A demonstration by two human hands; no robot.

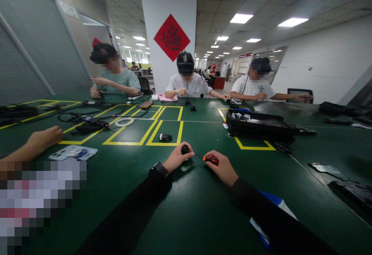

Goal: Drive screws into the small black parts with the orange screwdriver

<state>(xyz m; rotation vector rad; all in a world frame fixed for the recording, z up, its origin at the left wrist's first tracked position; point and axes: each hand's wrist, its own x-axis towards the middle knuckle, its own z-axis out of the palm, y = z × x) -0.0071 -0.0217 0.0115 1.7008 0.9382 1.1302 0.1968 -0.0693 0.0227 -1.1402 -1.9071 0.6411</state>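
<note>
My left hand, with a black watch at the wrist, is closed round a small black rounded part. Fingers hide much of that part, so its kind is unclear. My right hand grips a screwdriver with an orange and black handle. Its thin shaft points left to the black part at my left fingertips; whether the tip touches it I cannot tell. Beyond my left hand, a short black cylinder with a light band lies on its side inside a yellow taped outline.
On the green table stands a long black tray at right. Cables and a white coil lie left. A phone rests near another person's hand. Blue-white packaging sits beneath my right forearm. Three people sit opposite.
</note>
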